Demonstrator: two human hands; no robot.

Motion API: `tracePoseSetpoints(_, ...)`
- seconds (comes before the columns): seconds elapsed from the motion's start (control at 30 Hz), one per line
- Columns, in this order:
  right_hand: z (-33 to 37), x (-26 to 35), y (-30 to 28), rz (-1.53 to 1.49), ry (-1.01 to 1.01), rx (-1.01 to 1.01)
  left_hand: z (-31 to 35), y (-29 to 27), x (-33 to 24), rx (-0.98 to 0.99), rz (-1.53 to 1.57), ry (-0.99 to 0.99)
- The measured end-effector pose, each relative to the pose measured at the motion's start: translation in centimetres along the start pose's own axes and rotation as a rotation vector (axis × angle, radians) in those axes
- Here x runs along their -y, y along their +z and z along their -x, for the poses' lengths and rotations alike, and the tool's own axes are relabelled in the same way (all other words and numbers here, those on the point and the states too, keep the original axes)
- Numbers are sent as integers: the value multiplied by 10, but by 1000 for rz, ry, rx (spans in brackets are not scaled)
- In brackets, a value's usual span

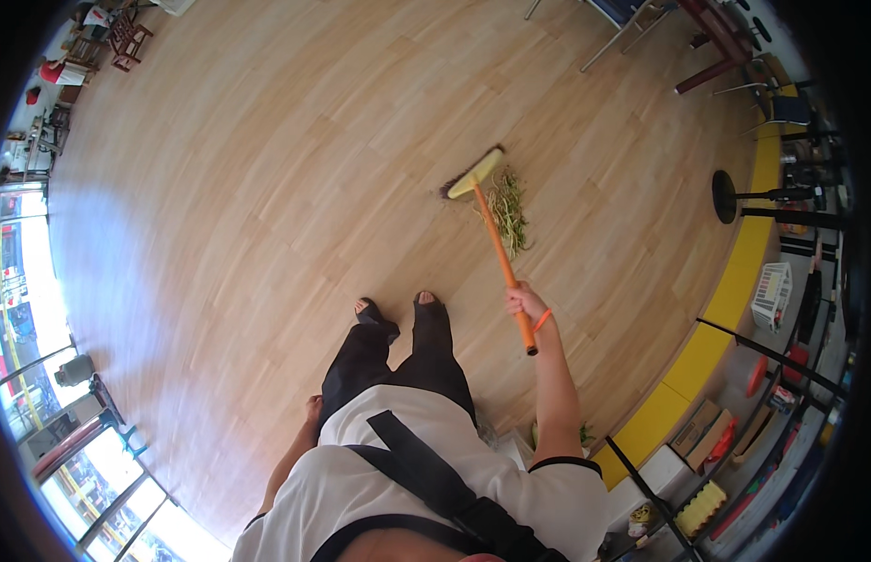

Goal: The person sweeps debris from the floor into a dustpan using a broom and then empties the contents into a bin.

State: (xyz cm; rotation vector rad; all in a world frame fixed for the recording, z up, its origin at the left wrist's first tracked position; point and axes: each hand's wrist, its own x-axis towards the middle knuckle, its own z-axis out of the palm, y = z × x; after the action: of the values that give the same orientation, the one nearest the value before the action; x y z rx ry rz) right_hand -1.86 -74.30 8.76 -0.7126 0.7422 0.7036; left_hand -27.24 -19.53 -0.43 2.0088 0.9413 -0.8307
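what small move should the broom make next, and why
Perhaps a short sweep rightward: the right hand grips the broom by its orange handle, and the greenish scraps lie right of its yellow head.

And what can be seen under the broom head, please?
Wood-look floor shows around the broom head, and a pile of green-brown scraps lies beside it, on the right. Whatever is directly underneath is covered.

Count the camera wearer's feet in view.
2: the left foot and, to its right, the right foot, both on the wooden floor, nearer the wearer than the broom head.
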Motion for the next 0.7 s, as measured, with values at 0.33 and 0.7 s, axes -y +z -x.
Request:
tracePoseSetpoints(0.33,-98,-71,84,100,395,282,77,6,14,-33,124,105)
tracePoseSetpoints(0.7,-64,-32,-35,358,478,149,78,17,15,-24,224,11)
